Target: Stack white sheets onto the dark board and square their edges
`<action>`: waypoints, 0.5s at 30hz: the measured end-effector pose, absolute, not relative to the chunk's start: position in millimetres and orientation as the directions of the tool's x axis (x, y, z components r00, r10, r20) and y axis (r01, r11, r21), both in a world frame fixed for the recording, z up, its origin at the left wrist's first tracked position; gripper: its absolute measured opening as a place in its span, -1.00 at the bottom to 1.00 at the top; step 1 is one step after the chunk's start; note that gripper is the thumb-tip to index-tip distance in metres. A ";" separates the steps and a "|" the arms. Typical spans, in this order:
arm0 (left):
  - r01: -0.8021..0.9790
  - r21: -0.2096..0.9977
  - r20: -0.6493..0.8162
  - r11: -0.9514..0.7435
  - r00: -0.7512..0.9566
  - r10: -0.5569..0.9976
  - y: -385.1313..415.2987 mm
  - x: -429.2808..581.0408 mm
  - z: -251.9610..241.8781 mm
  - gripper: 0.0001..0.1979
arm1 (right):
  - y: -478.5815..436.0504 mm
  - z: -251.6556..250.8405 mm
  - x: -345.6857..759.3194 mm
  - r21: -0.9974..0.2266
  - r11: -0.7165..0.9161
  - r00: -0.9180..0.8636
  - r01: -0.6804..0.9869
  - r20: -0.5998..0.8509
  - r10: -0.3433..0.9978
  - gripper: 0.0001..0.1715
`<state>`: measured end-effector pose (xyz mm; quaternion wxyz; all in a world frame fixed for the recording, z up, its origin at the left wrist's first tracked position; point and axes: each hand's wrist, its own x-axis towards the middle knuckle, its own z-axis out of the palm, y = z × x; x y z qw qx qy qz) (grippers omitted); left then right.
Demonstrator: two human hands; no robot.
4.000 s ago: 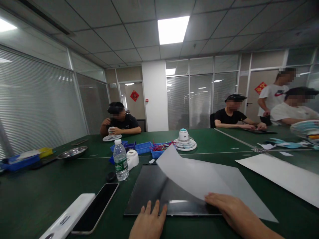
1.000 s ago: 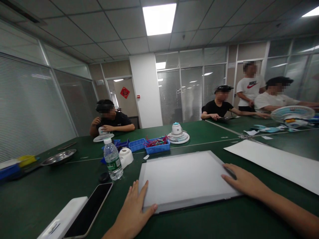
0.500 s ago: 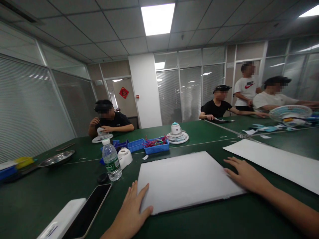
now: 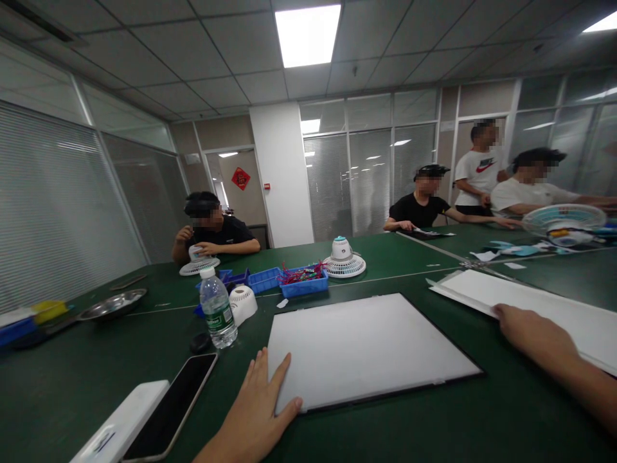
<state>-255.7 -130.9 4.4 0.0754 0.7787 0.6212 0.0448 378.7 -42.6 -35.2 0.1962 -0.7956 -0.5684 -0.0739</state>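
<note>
Panel (image 4: 366,347), white-faced, lying centre on table (image 4: 87,366). Left hand (image 4: 260,411) flat, fingers spread, pressing its 7 o'clock corner. Right hand (image 4: 530,334) on paper (image 4: 569,315) at 3 o'clock; pinching or merely resting, cannot tell. Best to pin that corner firmly, peel one sheet by its edge.

The green surface (image 4: 72,360) carried a white panel (image 4: 366,347), phone (image 4: 173,405) and water bottle (image 4: 218,312). Rightward lay white sheets (image 4: 554,315).
</note>
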 end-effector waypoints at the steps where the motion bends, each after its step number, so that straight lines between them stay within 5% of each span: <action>1: 0.962 0.169 -0.026 -0.217 0.224 0.974 -130.7 -255.8 4.5 -0.17 | -45.5 -30.7 372.6 -0.215 -0.274 0.336 0.938 0.354 0.873 -0.35; 6: 0.960 0.165 -0.021 -0.228 0.234 0.972 -130.2 -257.5 4.1 -0.15 | -57.5 -9.2 327.8 -0.122 -0.150 0.188 0.981 0.415 0.890 -0.31; 15: 0.959 0.182 -0.024 -0.216 0.224 0.974 -133.1 -257.0 6.8 -0.13 | -113.1 0.5 155.9 -0.102 0.496 -0.459 0.862 0.255 0.851 -0.46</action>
